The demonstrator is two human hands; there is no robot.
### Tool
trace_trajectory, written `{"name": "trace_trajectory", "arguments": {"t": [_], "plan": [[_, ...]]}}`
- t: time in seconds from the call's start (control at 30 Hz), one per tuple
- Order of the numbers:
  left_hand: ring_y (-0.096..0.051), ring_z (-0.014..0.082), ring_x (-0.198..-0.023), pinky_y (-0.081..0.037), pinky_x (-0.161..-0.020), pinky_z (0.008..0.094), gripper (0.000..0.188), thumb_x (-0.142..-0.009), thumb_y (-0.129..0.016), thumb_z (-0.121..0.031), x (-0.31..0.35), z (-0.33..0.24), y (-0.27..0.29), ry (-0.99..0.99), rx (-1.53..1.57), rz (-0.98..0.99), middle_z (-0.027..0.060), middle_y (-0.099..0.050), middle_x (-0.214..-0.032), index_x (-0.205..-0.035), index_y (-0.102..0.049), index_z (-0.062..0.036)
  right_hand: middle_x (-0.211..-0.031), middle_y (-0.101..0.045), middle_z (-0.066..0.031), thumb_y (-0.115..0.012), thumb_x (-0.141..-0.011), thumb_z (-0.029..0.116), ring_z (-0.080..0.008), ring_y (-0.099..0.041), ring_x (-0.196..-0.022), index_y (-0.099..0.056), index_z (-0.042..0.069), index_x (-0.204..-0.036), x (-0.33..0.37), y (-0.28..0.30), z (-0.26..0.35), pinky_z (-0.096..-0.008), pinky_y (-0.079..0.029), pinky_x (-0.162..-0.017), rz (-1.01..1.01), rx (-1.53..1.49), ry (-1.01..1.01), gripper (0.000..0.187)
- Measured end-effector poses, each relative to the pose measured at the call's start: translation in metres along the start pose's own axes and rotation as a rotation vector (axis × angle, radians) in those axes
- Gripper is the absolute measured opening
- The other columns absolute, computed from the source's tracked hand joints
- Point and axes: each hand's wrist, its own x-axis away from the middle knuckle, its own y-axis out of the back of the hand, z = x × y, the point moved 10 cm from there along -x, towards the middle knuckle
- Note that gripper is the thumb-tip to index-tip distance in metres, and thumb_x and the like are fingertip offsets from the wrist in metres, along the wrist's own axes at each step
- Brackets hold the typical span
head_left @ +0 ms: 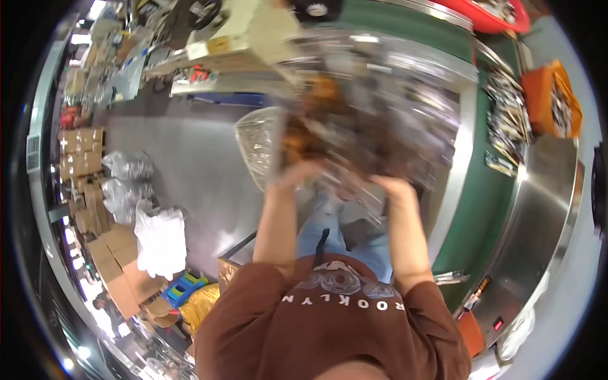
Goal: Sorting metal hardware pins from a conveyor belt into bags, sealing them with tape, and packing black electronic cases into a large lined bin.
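Observation:
A large bundle (373,114) of clear, shiny plastic, with orange-brown and dark patches, is held out in front of my body. Motion smears it, so its exact kind and contents cannot be made out. My left hand (303,172) grips its near left edge, the fingers blurred and partly lost against it. At the near right edge my right hand (394,185) holds on, with its fingers mostly hidden behind the plastic. Beside the bundle on the left, a pale container lined with clear plastic (258,145) stands low near the floor.
To the right runs a green conveyor-like surface (472,215) with a pale metal edge. Many small flat packets (506,114) lie beyond it, near an orange bin (538,101). A red tub (500,16) stands far right. Cardboard boxes (117,259) and white bags (159,240) are stacked left.

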Motion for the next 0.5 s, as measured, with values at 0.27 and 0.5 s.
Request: {"name": "trace_trajectory", "arguments": {"t": [0.27,0.5], "plan": [[-0.052,0.0182,-0.101,-0.039,-0.089,0.028,0.049,-0.082,-0.061,-0.022,0.057,0.121,0.3,0.522,-0.419,-0.483,0.0082,-0.053,-0.116,-0.124,-0.044,-0.0006,-0.123,-0.048,-0.0188,-0.067,-0.076,0.035,-0.0245,-0.046,-0.115,-0.036,-0.005,-0.128,-0.064,-0.277,0.008,-0.0314,-0.034,-0.097,0.206,-0.478,-0.129,0.073],[-0.049,0.0263,-0.106,-0.039,-0.09,0.0352,0.068,-0.076,-0.068,-0.038,0.033,0.171,0.333,0.61,-0.822,-0.4,0.0172,-0.049,-0.119,-0.122,-0.042,0.005,-0.11,-0.053,-0.0308,-0.059,-0.078,0.045,-0.0383,-0.052,-0.105,-0.045,-0.013,-0.114,-0.086,-0.248,0.019,-0.0393,-0.04,-0.089,-0.03,0.071,-0.342,0.069]]}}
